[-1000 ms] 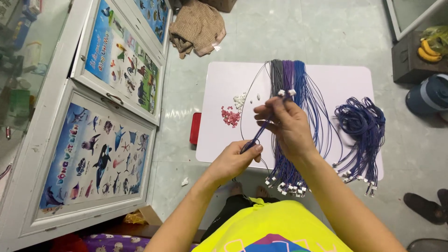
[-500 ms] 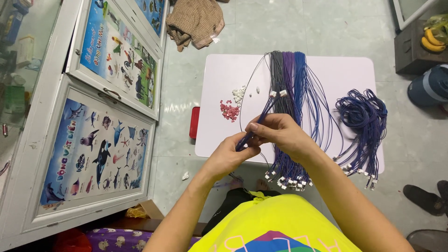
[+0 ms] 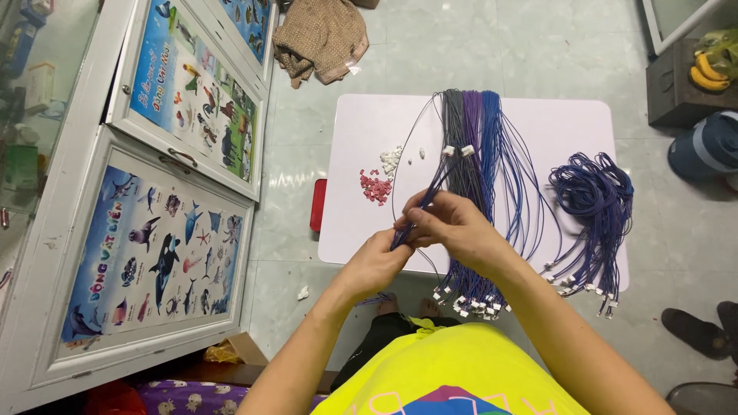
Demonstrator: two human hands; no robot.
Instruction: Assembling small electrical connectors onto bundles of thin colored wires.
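A small white table (image 3: 369,123) carries a long bundle of grey, purple and blue wires (image 3: 480,131) with white connectors at both ends. My left hand (image 3: 377,261) and my right hand (image 3: 453,227) meet over the table's near edge, both pinching a few thin blue wires (image 3: 430,188) pulled from that bundle; two white connectors (image 3: 457,151) sit at the far ends of these wires. Small piles of red (image 3: 375,187) and white (image 3: 390,158) plastic pieces lie left of the bundle. A coiled heap of dark blue wires (image 3: 592,196) rests at the table's right.
White cabinet doors with animal posters (image 3: 154,238) stand along the left. A brown cloth (image 3: 323,34) lies on the tiled floor beyond the table. A red object (image 3: 317,204) hangs at the table's left edge. Bananas (image 3: 706,77) and a dark bag (image 3: 703,146) sit at right.
My right hand came down from the middle of the bundle toward my left hand, and both now grip the thin wires together near the table's front edge.
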